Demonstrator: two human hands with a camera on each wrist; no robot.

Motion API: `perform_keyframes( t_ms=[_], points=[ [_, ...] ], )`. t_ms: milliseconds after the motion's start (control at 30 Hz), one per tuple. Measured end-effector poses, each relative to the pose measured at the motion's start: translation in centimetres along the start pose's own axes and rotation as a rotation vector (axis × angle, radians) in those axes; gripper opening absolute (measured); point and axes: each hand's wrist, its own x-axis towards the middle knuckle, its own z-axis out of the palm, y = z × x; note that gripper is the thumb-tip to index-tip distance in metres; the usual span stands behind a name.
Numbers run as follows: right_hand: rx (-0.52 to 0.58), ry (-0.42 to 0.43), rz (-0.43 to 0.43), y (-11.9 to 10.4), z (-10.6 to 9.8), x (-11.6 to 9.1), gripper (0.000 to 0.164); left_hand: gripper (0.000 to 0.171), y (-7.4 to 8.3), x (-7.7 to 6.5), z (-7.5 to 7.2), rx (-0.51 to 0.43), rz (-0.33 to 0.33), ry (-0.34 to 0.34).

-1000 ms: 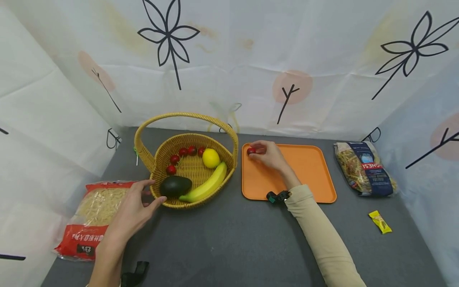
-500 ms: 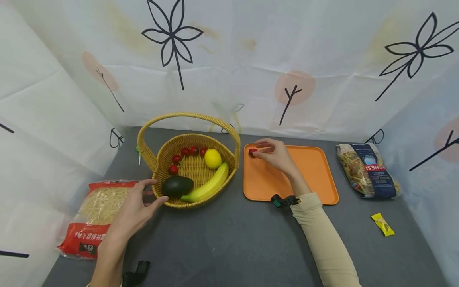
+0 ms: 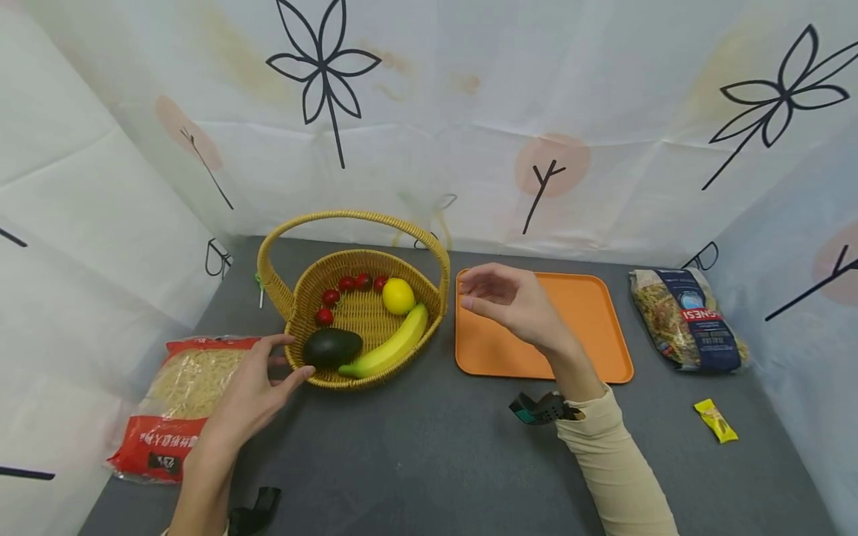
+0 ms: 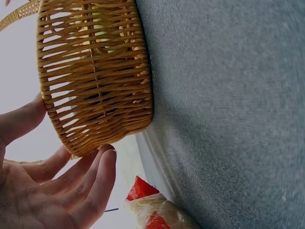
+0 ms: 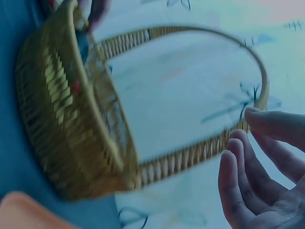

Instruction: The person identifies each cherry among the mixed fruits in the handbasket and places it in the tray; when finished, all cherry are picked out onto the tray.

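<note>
My left hand (image 3: 244, 398) rests at the near-left side of a yellow wicker basket (image 3: 422, 339), thumb and fingers spread and touching its rim and outer wall; the left wrist view shows them against the weave (image 4: 97, 81). Inside the basket lie a dark avocado (image 3: 331, 348), a banana (image 3: 392, 346), a lemon (image 3: 398, 296) and several cherry tomatoes (image 3: 324, 317). Over the left part of an orange tray (image 3: 583, 327) hovers my right hand (image 3: 519, 305), fingers loosely bent, with nothing visible between thumb and fingertips. The tray's surface behind this hand is hidden.
A red-and-clear pasta bag (image 3: 167, 402) lies left of the basket, partly behind my left hand. Right of the tray are a blue pasta bag (image 3: 690, 320) and a small yellow packet (image 3: 715, 420). A lollipop (image 3: 260, 290) lies behind the basket's left side.
My right hand held a cherry tomato at the tray's far-left corner, then loosened its fingers and rose towards me. The tomato is now out of sight. My left hand stays at the basket.
</note>
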Motion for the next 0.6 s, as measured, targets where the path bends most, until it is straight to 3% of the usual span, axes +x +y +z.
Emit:
perform_keyframes(
  t_ms=[333, 600],
  points=[
    [-0.01, -0.183, -0.049, -1.6, 4.7, 1.6, 0.03, 0.072, 0.0, 0.1, -0.1, -0.003, 0.006, 0.004],
    [-0.049, -0.319, -0.083, -1.1, 8.7, 5.8, 0.027, 0.072, 0.2, 0.1, -0.1, 0.001, 0.002, -0.001]
  ],
)
